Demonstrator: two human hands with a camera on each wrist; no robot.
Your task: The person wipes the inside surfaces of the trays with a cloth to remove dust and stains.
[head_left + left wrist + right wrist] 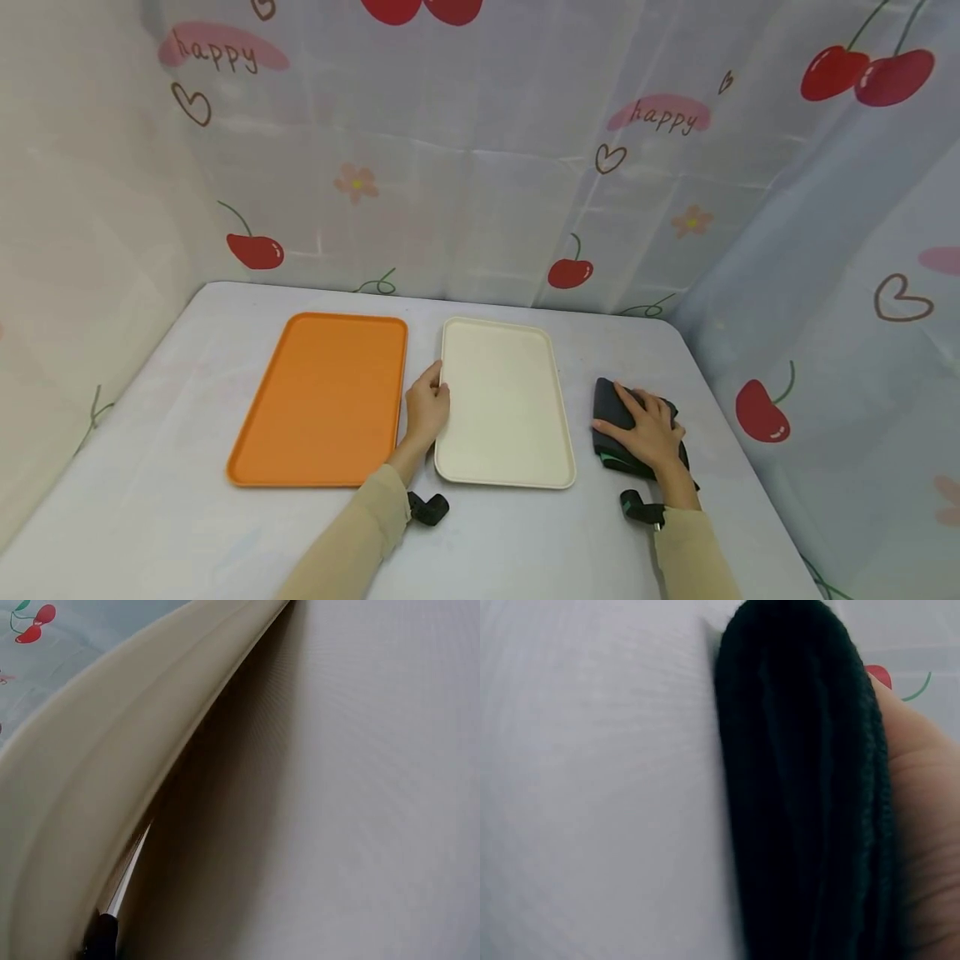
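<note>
A cream tray (pixel 501 404) lies in the middle of the white table. My left hand (pixel 427 408) grips its left edge, with the fingertips right at the rim. In the left wrist view, the tray's pale rim (pixel 97 772) runs close to the camera with a dark shadow along it; the left fingers are hidden there. On the right, my right hand (pixel 648 429) rests with spread fingers on a folded dark grey cloth (pixel 611 408) with a green strip near its front edge. The right wrist view shows the cloth's thick folded layers (pixel 802 780) side-on, and part of the hand beside them.
An orange tray (pixel 322 400) lies to the left of the cream one, with a narrow gap between them. White table surface (pixel 525 542) shows in front of the trays. A patterned curtain (pixel 465 167) hangs behind the table and along its right side.
</note>
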